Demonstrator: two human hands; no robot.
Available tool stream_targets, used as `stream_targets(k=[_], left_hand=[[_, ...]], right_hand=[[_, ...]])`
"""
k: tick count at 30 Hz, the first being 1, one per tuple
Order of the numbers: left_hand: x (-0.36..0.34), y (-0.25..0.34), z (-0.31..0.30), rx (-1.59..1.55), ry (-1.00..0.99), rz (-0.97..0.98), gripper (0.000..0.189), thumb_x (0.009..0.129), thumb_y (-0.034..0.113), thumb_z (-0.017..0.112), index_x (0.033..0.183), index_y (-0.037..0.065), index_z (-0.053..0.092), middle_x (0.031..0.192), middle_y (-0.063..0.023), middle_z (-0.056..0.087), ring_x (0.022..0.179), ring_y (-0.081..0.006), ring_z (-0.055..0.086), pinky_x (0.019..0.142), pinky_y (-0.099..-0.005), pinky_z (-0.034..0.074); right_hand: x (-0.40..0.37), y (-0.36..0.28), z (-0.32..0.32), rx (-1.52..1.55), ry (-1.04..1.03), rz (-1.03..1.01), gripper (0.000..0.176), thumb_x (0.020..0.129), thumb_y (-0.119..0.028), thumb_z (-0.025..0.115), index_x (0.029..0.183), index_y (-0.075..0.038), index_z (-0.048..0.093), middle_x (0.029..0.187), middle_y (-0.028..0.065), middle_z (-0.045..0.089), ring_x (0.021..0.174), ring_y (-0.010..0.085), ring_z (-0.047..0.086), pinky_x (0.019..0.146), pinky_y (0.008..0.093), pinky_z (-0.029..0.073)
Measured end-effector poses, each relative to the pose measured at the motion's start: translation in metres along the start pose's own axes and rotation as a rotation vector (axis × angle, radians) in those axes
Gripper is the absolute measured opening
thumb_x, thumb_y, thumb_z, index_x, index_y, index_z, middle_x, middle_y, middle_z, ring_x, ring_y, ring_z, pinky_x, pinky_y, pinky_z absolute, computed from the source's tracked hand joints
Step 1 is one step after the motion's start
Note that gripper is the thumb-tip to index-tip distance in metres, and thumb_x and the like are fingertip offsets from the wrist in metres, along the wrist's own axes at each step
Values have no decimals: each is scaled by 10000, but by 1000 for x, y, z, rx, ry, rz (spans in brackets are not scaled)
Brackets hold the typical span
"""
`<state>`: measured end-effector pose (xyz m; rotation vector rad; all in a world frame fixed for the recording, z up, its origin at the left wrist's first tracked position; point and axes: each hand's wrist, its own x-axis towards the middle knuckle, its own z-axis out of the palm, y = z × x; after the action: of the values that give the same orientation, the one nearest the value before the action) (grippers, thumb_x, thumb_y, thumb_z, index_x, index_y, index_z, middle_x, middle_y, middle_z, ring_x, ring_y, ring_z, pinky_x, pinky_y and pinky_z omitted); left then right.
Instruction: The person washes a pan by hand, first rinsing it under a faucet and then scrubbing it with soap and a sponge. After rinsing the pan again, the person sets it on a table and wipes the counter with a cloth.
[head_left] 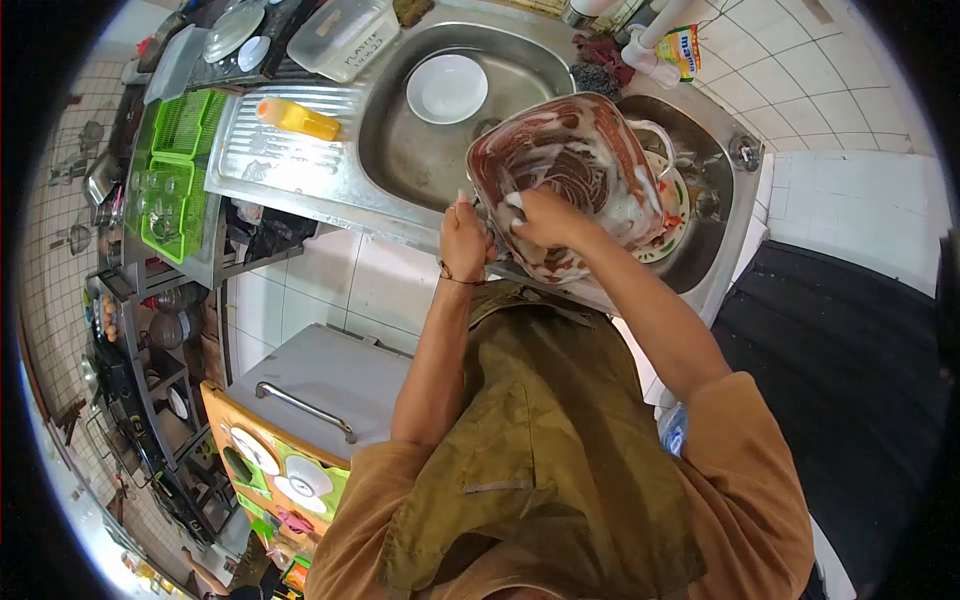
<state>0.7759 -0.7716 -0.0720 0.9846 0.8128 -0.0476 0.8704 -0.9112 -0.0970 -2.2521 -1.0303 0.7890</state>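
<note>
- Lime-green plastic marks the far left: two baskets (pixel 190 122), one past the other, the nearer holding several drinking glasses (pixel 165 195), too crowded to count.
- One yellow bottle (pixel 300 119) lies on its side on the ribbed steel drainboard (pixel 250 172).
- One clear food tub (pixel 345 42) with handwriting on it sits behind the sink.
- The left basin (pixel 408 172) contains one white dish (pixel 447 89).
- The left hand (pixel 465 240) is curled into a fist, thumb up, at the pan's left end, apparently around a handle there that the fingers mostly cover.
- One deep rectangular roasting pan (pixel 612 140), red-brown inside and streaked with suds, is tilted open toward the person above the divider and the right basin (pixel 715 235). It looks stiff and fairly heavy for its size, unlikely to break, but its soapy walls should be slick; the ends give a surer hold than the rim.
- The right hand (pixel 545 217) reaches inside, fingers bunched against the foamy wall; whether they pinch a sponge or only lather, I cannot tell.
- One loop handle (pixel 660 140) stands free at the pan's right end.
- One floral plate (pixel 677 228) lies in the right basin, partly behind the pan.
</note>
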Motion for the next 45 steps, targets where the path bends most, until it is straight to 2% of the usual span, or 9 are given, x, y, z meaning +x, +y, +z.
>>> stream_targets(k=[5,11,15,20,27,28,30,35,45], left_hand=[[-5,-7,10,231,54,119,408,1020,389,373,752,83,406,505,4,372,362,-120,377,339,-298,342],[-7,-7,14,67,80,115,411,1016,362,399,739,61,426,521,-4,400,379,-116,433,339,-288,340],[1,-17,16,171,203,123,357,990,375,468,783,85,470,526,38,363,381,-92,355,341,-285,274],[14,-31,11,401,359,257,437,974,354,471,846,-48,585,768,-252,599,767,-427,576,701,-471,427],[18,-37,12,711,351,464,339,970,309,453,933,12,613,900,-244,600,868,-406,570,739,-501,430],[26,-45,13,852,397,778,279,922,190,443,849,4,637,842,-245,626,814,-415,614,722,-509,475],[8,-19,18,979,204,180,207,791,138,551,935,29,654,948,-207,635,903,-364,599,801,-468,479],[49,-72,40,610,558,647,191,892,156,520,972,-9,570,810,-239,567,771,-412,571,667,-489,455],[30,-56,26,260,603,574,343,989,245,465,798,-40,468,714,-285,574,659,-472,549,568,-505,392]], right_hand=[[24,-33,-3,355,474,240,351,838,-216,606,1121,-12,568,961,267,639,926,416,626,786,453,492],[-20,-13,11,207,102,364,295,891,-261,536,1054,-18,570,974,295,609,934,481,578,801,514,462],[0,-19,4,38,283,139,262,841,-193,566,1022,-3,560,928,307,606,909,480,582,783,515,468],[-43,-12,3,-189,-223,205,279,801,-184,596,994,13,634,950,322,613,906,458,600,790,505,479],[-50,-8,-1,-263,-389,285,327,795,-229,590,927,65,647,986,322,615,955,454,595,834,485,485],[-58,-43,-13,-185,-239,320,395,852,-276,546,1002,79,632,1001,290,643,949,411,624,857,457,483],[-75,-74,-26,111,-252,514,463,944,-336,475,1194,34,595,1083,200,643,945,248,592,902,392,445],[-59,-27,-10,58,-235,410,375,933,-180,520,1215,66,536,1129,186,607,938,291,578,872,394,439],[-45,31,2,-195,-364,237,300,842,-137,601,986,125,586,870,239,643,810,319,610,770,401,466]])
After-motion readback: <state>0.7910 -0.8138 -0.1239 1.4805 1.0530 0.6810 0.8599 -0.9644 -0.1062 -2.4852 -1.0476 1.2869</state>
